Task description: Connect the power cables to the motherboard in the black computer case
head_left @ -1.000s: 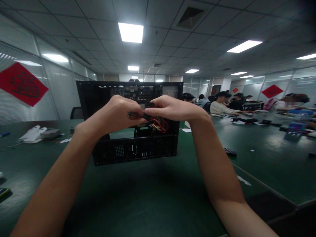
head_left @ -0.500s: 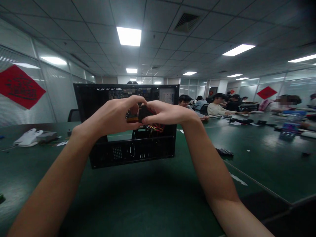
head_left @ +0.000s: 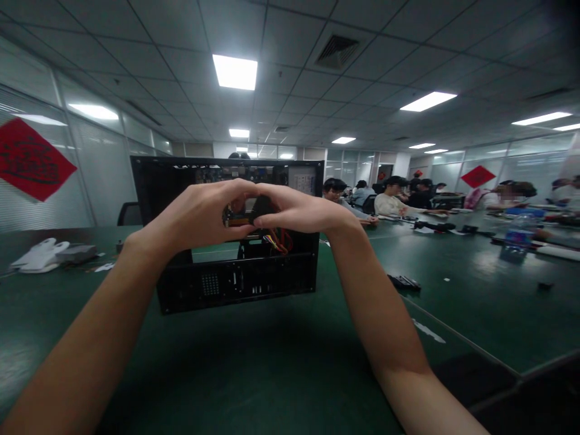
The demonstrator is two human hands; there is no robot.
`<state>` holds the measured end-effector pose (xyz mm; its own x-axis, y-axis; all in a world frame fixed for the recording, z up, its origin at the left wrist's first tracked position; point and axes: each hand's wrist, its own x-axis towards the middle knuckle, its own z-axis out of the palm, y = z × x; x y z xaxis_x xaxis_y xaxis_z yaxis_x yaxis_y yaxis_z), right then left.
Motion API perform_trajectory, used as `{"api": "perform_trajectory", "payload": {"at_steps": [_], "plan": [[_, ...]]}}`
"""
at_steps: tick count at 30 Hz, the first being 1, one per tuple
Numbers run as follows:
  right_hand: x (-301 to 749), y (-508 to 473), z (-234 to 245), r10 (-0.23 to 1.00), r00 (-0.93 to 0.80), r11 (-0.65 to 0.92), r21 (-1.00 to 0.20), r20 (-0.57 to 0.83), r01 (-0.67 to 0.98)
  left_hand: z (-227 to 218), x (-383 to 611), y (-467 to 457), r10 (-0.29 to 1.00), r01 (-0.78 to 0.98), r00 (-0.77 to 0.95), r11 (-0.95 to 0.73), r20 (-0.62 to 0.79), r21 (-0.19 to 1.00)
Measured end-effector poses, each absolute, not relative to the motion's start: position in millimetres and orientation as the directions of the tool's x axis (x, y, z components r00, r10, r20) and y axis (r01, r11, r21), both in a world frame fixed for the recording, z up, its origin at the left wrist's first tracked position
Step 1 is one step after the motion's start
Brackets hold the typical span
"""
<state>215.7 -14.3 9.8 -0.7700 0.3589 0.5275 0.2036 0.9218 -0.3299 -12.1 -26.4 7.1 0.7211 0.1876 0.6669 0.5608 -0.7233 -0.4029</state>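
A black open computer case stands on the green table in front of me. Its interior shows parts of a board along the top and a bundle of coloured wires. Both hands are raised before the opening with their fingertips meeting. Between them is a small dark circuit board with a gold-coloured edge, mostly covered by fingers. My left hand curves around its left side, thumb below and fingers above. From the other side, my right hand pinches at the dark part. Shadow hides the exact grip.
A white plastic bag and a grey box lie on the left of the table. To the right are a dark slotted part, a paper strip and a water bottle. Several people sit farther off.
The view has shifted slightly, so the case and table items appear a little farther left. My hands stay together around the small board, with little change in grip.
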Motion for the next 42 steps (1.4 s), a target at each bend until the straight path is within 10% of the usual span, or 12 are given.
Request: {"api": "perform_trajectory", "payload": {"at_steps": [17,42], "plan": [[216,-6,6,0.375,-0.772,0.917,-0.325,0.513,0.229,2,-1,-24,0.392,0.447,0.738,-0.894,0.549,0.036],[210,3,-1,0.443,-0.734,0.891,-0.341,0.514,0.299,1,-2,-17,0.415,0.474,0.729,-0.88,0.544,0.036]]}}
